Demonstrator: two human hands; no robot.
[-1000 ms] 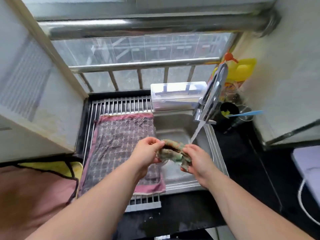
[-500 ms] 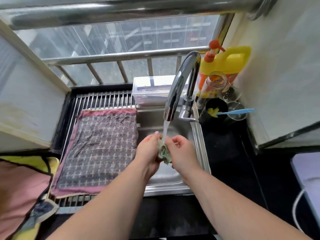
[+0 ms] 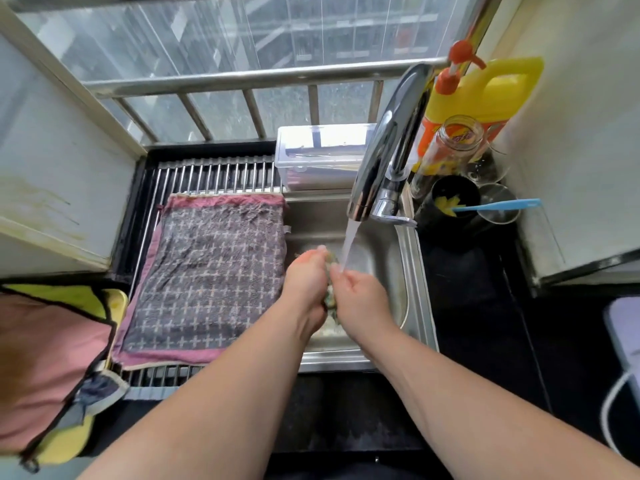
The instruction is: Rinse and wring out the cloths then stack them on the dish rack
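Squeezing a small green cloth (image 3: 330,301) between them, the left hand (image 3: 306,282) and right hand (image 3: 360,301) were over the sink (image 3: 414,271), right under the stream (image 3: 348,244) from the tap (image 3: 384,143). Both hands' fingers (image 3: 313,254) were curled round the cloth, gripping it, so it sat wadded between the palms with water landing on its far end. By my reading this cloth was in its rinse; wringing and stacking it were left to do. One cloth looked finished: a dark checked cloth (image 3: 211,271) with a pink border lay flat on the rack (image 3: 207,174), left of the sink. Whether more waited I could not tell; pink and yellow fabric (image 3: 52,358) at the near left was cut off by the frame edge. Most of the green cloth was hidden by the hands, which were blurred, and the sink floor beneath them could not be made out.
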